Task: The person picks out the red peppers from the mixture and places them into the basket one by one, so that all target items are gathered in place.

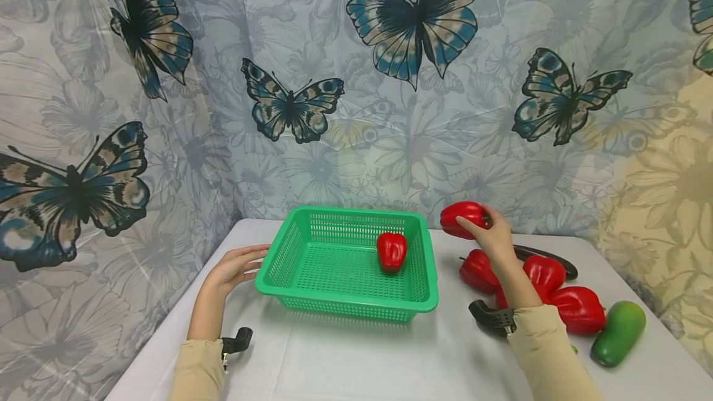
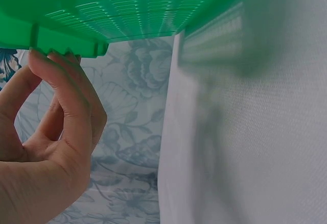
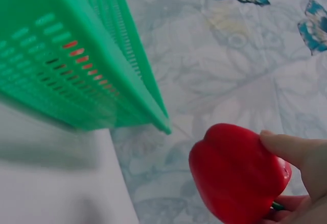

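A red bell pepper (image 1: 462,219) is held in the air by my right hand (image 1: 492,232), beyond the right rim of a green basket (image 1: 356,309). In the right wrist view, thumb and fingers grip this pepper (image 3: 235,173) by its stem end. Another red bell pepper (image 1: 392,252) lies inside the basket, towards its right side. At the basket's left rim is my left hand (image 1: 228,270), its fingers extended. The left wrist view has those fingertips (image 2: 41,63) at the rim's edge; firm contact is hard to tell.
Several red peppers (image 1: 576,310) lie on the right of the white table (image 1: 334,357), partly hidden by the right forearm. Near them are a dark, long eggplant-like vegetable (image 1: 548,260) and a green oblong vegetable (image 1: 618,333). Butterfly-patterned cloth (image 1: 390,159) hangs behind the table.
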